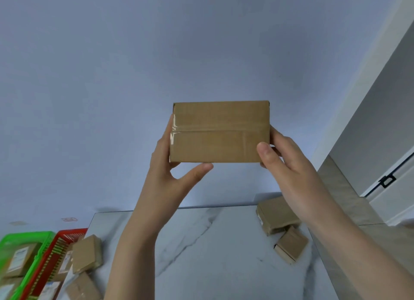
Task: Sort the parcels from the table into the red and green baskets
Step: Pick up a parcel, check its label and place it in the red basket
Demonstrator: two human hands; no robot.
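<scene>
You've got the cardboard parcel (219,131) up at eye level against the pale wall (156,53), well above the marble table (224,250). Your left hand (165,165) cups its left end, fingers behind, thumb hooked under the bottom edge. Your right hand (291,169) pinches the right end, thumb on the front corner, fingers behind. Only the seam with clear tape (179,129) faces you and no label shows, so I'd say you're holding it up to find one. Down left, the green basket (29,236) and red basket (69,232) sit side by side off the table's corner. Two plain parcels (87,253) at that corner stand between you and the baskets, so carry over them. Two more boxes (277,214) wait at the far right.
</scene>
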